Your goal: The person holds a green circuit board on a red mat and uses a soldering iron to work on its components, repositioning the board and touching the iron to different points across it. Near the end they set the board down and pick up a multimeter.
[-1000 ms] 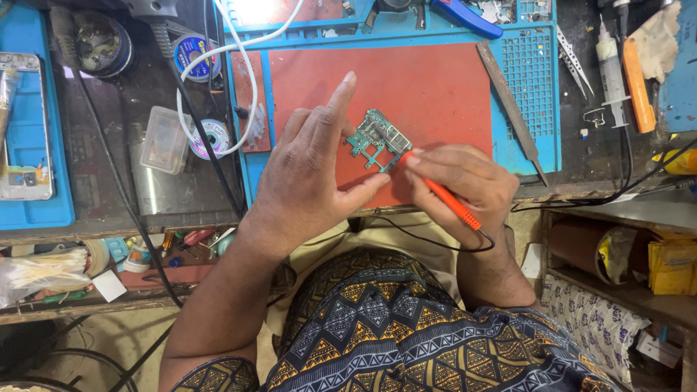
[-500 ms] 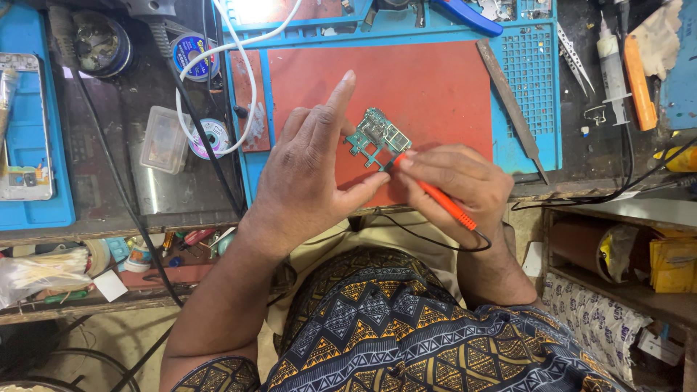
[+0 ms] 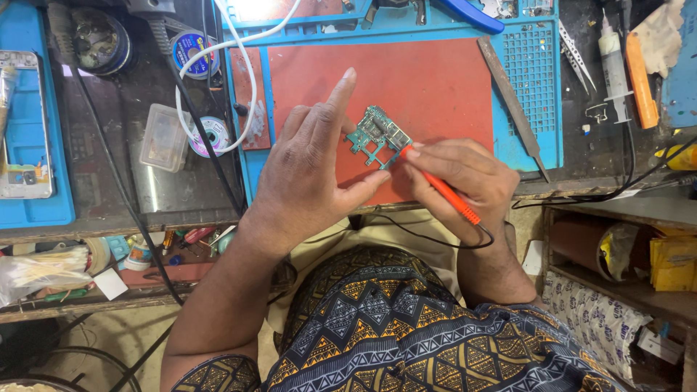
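A small green circuit board [image 3: 379,135] lies on the red mat [image 3: 435,80]. My left hand [image 3: 312,170] pins the board down with thumb and a finger, its index finger raised. My right hand [image 3: 465,178] grips an orange-handled soldering iron [image 3: 443,190] like a pen, its tip touching the board's right edge. A black cord runs from the iron's handle toward my lap.
The red mat sits in a blue work mat [image 3: 537,80] with a metal blade [image 3: 512,101], tweezers [image 3: 577,54] and a syringe [image 3: 613,62] to the right. Solder spools [image 3: 192,51], a clear plastic box [image 3: 163,138] and a white cable [image 3: 239,80] lie left. A phone [image 3: 25,123] rests far left.
The iron's tip and my right hand have shifted slightly along the board's edge. My left hand keeps its hold.
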Demonstrator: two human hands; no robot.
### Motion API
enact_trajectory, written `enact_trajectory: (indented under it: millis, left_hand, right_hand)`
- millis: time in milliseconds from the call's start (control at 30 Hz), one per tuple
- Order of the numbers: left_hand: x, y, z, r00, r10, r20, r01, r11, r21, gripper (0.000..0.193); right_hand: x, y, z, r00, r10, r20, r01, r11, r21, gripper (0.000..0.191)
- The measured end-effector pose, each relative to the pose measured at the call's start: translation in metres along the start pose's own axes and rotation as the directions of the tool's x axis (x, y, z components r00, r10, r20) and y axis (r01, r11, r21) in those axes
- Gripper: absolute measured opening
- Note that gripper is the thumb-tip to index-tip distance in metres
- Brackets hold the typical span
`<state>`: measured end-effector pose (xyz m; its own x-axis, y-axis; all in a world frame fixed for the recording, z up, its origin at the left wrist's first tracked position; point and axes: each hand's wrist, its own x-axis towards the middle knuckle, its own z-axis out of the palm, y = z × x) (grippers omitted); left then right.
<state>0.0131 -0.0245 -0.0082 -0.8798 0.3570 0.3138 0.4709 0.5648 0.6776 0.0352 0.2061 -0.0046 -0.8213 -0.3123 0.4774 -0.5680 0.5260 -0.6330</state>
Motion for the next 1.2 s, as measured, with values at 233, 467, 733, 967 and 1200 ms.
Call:
enact_trajectory:
  millis: [233, 467, 733, 967, 1200]
  left_hand:
    - [0.000, 0.000, 0.000, 1.000, -0.004, -0.001, 0.004, 1.000, -0.001, 0.112]
    - [0.000, 0.000, 0.000, 1.000, -0.010, 0.003, 0.010, 1.000, -0.002, 0.112]
    - [0.001, 0.001, 0.000, 1.000, -0.011, 0.004, 0.011, 1.000, -0.009, 0.112]
    - [0.002, 0.002, 0.001, 1.000, 0.003, -0.010, -0.003, 1.000, -0.004, 0.111]
    - [0.032, 0.051, 0.023, 0.994, -0.108, 0.004, 0.108, 0.993, -0.050, 0.106]
  right_hand:
    - [0.001, -0.001, 0.001, 0.999, 0.037, -0.015, -0.037, 0.999, 0.024, 0.028]
    - [0.002, -0.002, 0.001, 1.000, 0.029, 0.000, -0.029, 1.000, -0.009, 0.028]
    - [0.003, -0.001, 0.001, 0.999, -0.019, 0.033, 0.019, 1.000, -0.010, 0.028]
    - [0.007, -0.005, 0.000, 1.000, 0.006, 0.012, -0.006, 1.000, -0.006, 0.026]
    - [-0.013, 0.038, -0.046, 0.998, -0.053, 0.020, 0.050, 0.993, 0.107, 0.028]
